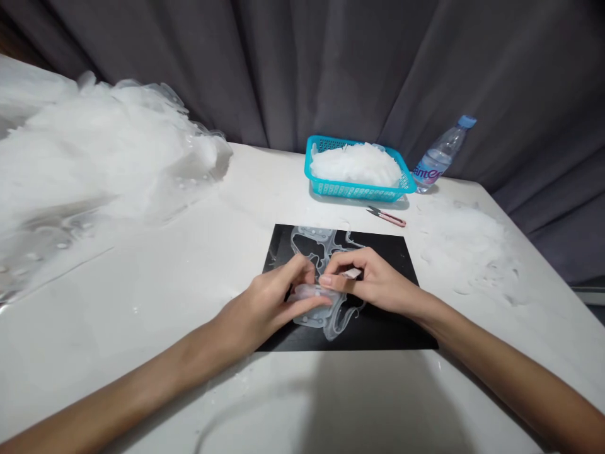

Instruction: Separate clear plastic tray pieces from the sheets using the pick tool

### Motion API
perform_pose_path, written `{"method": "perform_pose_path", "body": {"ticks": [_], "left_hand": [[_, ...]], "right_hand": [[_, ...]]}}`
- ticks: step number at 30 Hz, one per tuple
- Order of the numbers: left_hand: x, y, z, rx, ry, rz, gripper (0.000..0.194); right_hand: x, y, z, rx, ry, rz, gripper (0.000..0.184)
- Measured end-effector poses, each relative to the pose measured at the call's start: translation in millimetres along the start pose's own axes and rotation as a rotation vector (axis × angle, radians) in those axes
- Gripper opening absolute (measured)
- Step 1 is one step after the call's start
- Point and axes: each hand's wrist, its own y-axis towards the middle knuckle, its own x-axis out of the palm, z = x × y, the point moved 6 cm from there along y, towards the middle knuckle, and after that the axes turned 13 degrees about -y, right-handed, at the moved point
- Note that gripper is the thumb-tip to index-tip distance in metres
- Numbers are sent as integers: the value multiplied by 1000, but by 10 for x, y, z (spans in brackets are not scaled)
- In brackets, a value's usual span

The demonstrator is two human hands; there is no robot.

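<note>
One translucent plastic piece (309, 320) just below the frame's centre is gripped by the left hand (271, 294), the right hand (375, 280) clasping a small pale object (351, 273) close by; light, steady pressure should suit.

Plenty of lane on the left: bare desk (179, 265) runs up the frame between the heaped white pile (108, 145), hogging the upper left, and the black mat (401, 328) at centre. Upper centre, the blue basket (362, 191) blocks, the bottle (437, 161) standing tight beside it, hardly a gap there! Snips (388, 217) lie across the approach just below. Loose scraps (477, 246) clutter the right; a curtain (312, 75) walls the back. Mid-mat it's crowded, left hand (286, 290) and right hand (366, 277) over the translucent piece (309, 315). Between the forearms, lower centre, open desk.
</note>
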Motion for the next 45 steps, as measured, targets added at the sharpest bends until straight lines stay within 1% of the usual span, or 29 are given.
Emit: {"method": "perform_pose_path", "body": {"ticks": [3, 5, 7, 8, 10, 12, 13, 14, 15, 16, 17, 19, 21, 23, 24, 25, 27, 29, 31, 35, 37, 39, 41, 43, 45], "left_hand": [[-3, -11, 77, 55, 42, 40, 26], [1, -2, 136, 88, 58, 59, 24], [22, 4, 207, 146, 87, 56, 18], [38, -5, 254, 202, 119, 55, 14], [93, -60, 368, 381, 221, 46, 7], [169, -156, 452, 580, 331, 20, 10], [196, -191, 458, 634, 367, 9, 12], [201, -203, 440, 642, 378, 10, 13], [179, -189, 402, 608, 360, 28, 11], [138, -152, 346, 533, 322, 55, 7], [87, -103, 280, 438, 266, 83, 5], [-3, -2, 155, 249, 121, 109, 8], [-48, 73, 73, 102, -26, 97, 10], [-59, 108, 27, 0, -149, 86, 12], [-59, 111, 10, -37, -186, 90, 13], [-57, 109, -8, -65, -205, 100, 15], [-49, 95, -47, -99, -223, 127, 17], [-27, 83, -90, -118, -261, 135, 19], [-1, 79, -119, -121, -319, 123, 19], [-4, 80, -104, -110, -322, 112, 23], [-32, 87, -61, -94, -296, 121, 25], [-46, 105, -11, -86, -274, 106, 23], [-19, 131, 25, -103, -236, 40, 17], [27, 147, 34, -137, -173, -36, 22], [61, 138, 27, -146, -115, -80, 29]], "right_hand": [[-26, -10, -33, -18, -13, 9, 20], [-38, -19, -48, -48, -59, 55, 16], [-45, -22, -36, -69, -118, 111, 17], [-44, -18, -18, -79, -162, 131, 17], [-71, -3, 43, -86, -315, 205, 19], [-148, 12, 121, -78, -548, 322, 20], [-198, 17, 165, -64, -660, 378, 19], [-251, 23, 210, -43, -747, 421, 18], [-303, 27, 254, -23, -802, 449, 18], [-352, 30, 290, -8, -827, 461, 17], [-398, 27, 311, 1, -830, 472, 18], [-469, 2, 301, -4, -794, 494, 19], [-506, -52, 229, -24, -713, 530, 21], [-507, -126, 118, -61, -613, 570, 21], [-483, -160, 51, -99, -586, 567, 19], [-436, -183, -16, -150, -583, 532, 18], [-287, -203, -120, -270, -637, 376, 20], [-148, -208, -144, -354, -699, 208, 17], [-98, -201, -103, -369, -703, 129, 15], [-119, -182, -9, -353, -636, 89, 15], [-128, -182, 4, -348, -627, 84, 13], [-121, -187, -13, -354, -649, 86, 13], [-90, -199, -55, -382, -688, 75, 14], [-55, -216, -102, -414, -728, 63, 16], [-26, -228, -130, -426, -755, 54, 15]]}}
